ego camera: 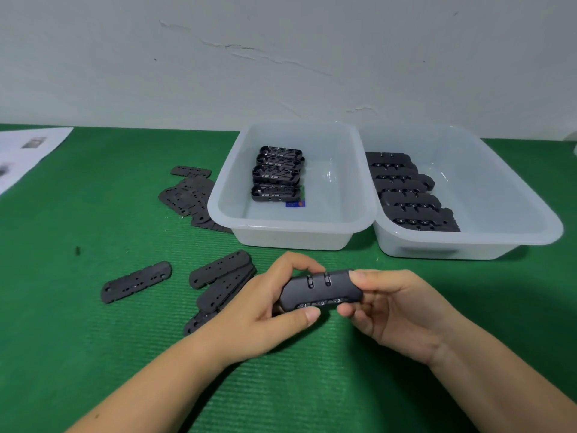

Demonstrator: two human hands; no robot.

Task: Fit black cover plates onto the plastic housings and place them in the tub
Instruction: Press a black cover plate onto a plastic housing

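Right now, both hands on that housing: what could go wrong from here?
1. The housing is held off the mat only by fingertips of the left hand and right hand at its ends; pressing could make it slip.
2. Whether a cover plate is seated underneath is hidden, so it might go in unfinished.
3. The two tubs touch; the left tub holds open housings, the right tub closed ones, so a wrong-tub drop is possible.

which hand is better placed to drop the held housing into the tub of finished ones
Right hand, probably. It already pinches the black plastic housing at its right end, and the translucent right tub holding finished units sits on that side.
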